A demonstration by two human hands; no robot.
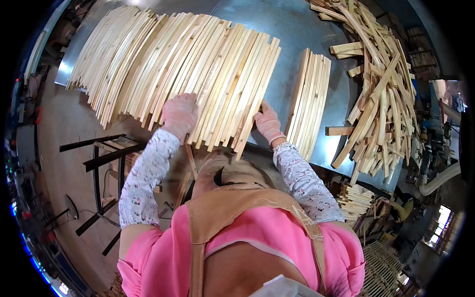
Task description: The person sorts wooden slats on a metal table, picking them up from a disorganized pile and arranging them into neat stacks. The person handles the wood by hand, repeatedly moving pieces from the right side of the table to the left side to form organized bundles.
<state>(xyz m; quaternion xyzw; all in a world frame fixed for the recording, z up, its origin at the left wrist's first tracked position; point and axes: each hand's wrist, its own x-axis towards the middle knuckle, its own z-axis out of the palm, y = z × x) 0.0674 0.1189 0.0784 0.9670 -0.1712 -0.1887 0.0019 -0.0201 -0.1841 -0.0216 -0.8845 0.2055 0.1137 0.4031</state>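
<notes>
A long row of pale wooden strips [198, 64] lies side by side on the metal table, their near ends reaching past its edge. My left hand [180, 116], in a pinkish knit glove, is closed over the near ends partway along the row, its fingertips hidden among the strips. At the row's right side, my right hand [268, 123], gloved alike, curls against the outermost strip. Several strips lie between the two hands. Just right of my right hand, apart from the row, sits a smaller group of strips [309, 101].
The bluish metal table [287, 49] carries a jumbled heap of wooden pieces [381, 99] at its right side. Below that end stands a stack of strips [355, 200]. A black metal frame [121, 161] stands on the floor to the left. A pale pipe [440, 179] is at the far right.
</notes>
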